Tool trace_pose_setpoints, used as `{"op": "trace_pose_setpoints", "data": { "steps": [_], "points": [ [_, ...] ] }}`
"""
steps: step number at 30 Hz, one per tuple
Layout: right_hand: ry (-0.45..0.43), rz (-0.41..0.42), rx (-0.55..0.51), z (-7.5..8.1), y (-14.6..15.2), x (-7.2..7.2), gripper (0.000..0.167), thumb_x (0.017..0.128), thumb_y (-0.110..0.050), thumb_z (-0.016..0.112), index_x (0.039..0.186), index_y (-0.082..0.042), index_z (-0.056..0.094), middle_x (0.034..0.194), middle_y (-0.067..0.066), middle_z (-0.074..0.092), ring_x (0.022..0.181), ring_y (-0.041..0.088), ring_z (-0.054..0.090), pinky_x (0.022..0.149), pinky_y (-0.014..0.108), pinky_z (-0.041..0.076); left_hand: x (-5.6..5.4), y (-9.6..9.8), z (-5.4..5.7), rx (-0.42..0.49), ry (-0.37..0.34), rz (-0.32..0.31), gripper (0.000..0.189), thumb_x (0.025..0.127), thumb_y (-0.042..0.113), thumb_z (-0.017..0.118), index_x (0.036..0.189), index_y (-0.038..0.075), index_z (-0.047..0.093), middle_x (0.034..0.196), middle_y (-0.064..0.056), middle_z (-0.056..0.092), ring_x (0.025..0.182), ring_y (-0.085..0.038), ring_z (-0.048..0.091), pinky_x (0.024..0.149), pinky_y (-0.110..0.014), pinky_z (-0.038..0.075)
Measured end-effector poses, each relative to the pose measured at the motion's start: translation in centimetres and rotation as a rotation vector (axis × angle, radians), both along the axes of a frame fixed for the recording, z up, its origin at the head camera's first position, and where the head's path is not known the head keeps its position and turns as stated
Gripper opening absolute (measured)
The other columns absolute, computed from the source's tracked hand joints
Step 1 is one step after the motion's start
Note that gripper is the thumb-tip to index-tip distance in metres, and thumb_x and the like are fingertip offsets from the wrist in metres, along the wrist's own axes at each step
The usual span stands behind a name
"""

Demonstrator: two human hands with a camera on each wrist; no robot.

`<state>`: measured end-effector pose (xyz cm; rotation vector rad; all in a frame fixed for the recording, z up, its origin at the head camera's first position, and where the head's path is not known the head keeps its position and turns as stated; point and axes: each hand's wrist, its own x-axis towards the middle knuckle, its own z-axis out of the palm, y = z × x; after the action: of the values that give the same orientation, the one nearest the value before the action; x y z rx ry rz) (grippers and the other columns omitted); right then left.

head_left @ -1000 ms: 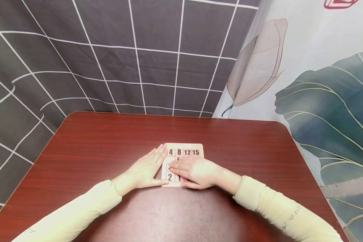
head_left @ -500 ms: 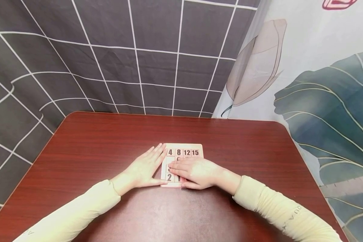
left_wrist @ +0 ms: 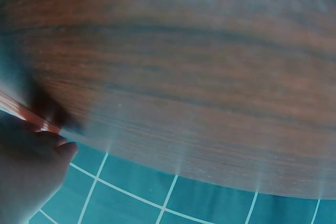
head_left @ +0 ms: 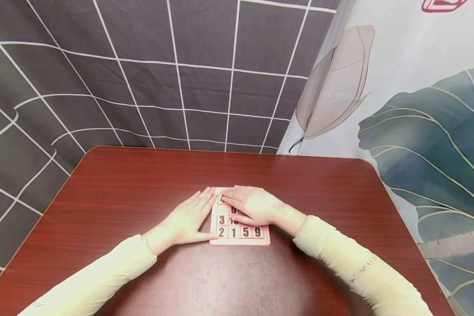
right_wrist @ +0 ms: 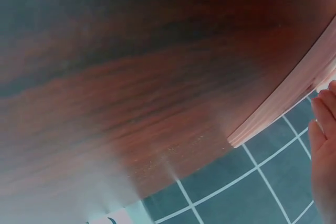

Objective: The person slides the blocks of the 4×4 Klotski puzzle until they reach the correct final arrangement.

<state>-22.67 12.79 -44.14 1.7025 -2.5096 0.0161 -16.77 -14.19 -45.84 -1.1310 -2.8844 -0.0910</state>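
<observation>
A pale number sliding puzzle (head_left: pixel 240 242) lies flat on the table, its bottom row reading 2, 1, 5, 9. My left hand (head_left: pixel 187 219) rests along its left side with straight fingers, the thumb touching the lower left corner. Across the upper part of the puzzle lies my right hand (head_left: pixel 256 205), fingers extended to the left over the number tiles. That hand hides most of the top rows; a 3 shows at the left. In the left wrist view, my left hand (left_wrist: pixel 31 166) meets the puzzle's edge (left_wrist: pixel 26 113); the right wrist view shows my right hand (right_wrist: pixel 324 135) beside the puzzle's side (right_wrist: pixel 286 100).
The puzzle sits on a dark red wood-grain table (head_left: pixel 142 184) with rounded far corners. Behind it hangs a grey cloth with white grid lines (head_left: pixel 205 87). A white curtain with leaf prints (head_left: pixel 426 131) hangs at the right.
My right hand has moved up and away over the puzzle, from its lower right to its top rows, uncovering the bottom row. The left hand stays in place.
</observation>
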Motion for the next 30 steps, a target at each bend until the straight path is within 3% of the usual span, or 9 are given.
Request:
{"op": "trace_pose_setpoints", "data": {
  "steps": [5, 15, 20, 30],
  "points": [
    [-0.017, -0.022, 0.051, -0.1, 0.0, 0.1, 0.058, 0.106, -0.042, 0.059, 0.151, -0.006, 0.059, 0.157, 0.009, 0.059, 0.148, 0.024, 0.056, 0.127, 0.04, 0.042, -0.1, 0.0, -0.1, 0.009, -0.006, -0.008, 0.109, 0.091, 0.069, 0.067, 0.16, -0.01, 0.037, 0.169, -0.029, 0.034, 0.159, -0.04, 0.036, 0.13, -0.05, 0.036],
    [0.04, 0.092, 0.012, -0.5, 0.7, 2.0, 0.058, 0.103, -0.04, 0.064, 0.148, -0.003, 0.06, 0.152, 0.012, 0.063, 0.144, 0.026, 0.059, 0.124, 0.041, 0.046, 0.0, 0.0, -0.2, -0.016, -0.007, -0.001, 0.11, 0.092, 0.071, 0.065, 0.161, -0.009, 0.035, 0.171, -0.028, 0.031, 0.161, -0.039, 0.033, 0.131, -0.049, 0.035],
    [0.022, 0.061, -0.01, -0.3, 1.0, 2.2, 0.058, 0.104, -0.039, 0.064, 0.15, -0.004, 0.06, 0.154, 0.01, 0.062, 0.145, 0.025, 0.059, 0.124, 0.04, 0.046, 0.0, -0.1, -0.1, -0.011, -0.025, 0.007, 0.111, 0.092, 0.071, 0.065, 0.162, -0.009, 0.033, 0.172, -0.027, 0.029, 0.162, -0.038, 0.031, 0.132, -0.048, 0.032],
    [-0.015, -0.043, -0.022, 0.0, 3.5, 1.2, 0.059, 0.103, -0.039, 0.065, 0.15, -0.005, 0.06, 0.155, 0.01, 0.061, 0.146, 0.025, 0.058, 0.125, 0.042, 0.045, 0.0, -0.1, 0.0, 0.007, -0.013, -0.001, 0.109, 0.092, 0.069, 0.067, 0.161, -0.009, 0.035, 0.17, -0.028, 0.032, 0.16, -0.04, 0.033, 0.131, -0.05, 0.034]
  ]
}}
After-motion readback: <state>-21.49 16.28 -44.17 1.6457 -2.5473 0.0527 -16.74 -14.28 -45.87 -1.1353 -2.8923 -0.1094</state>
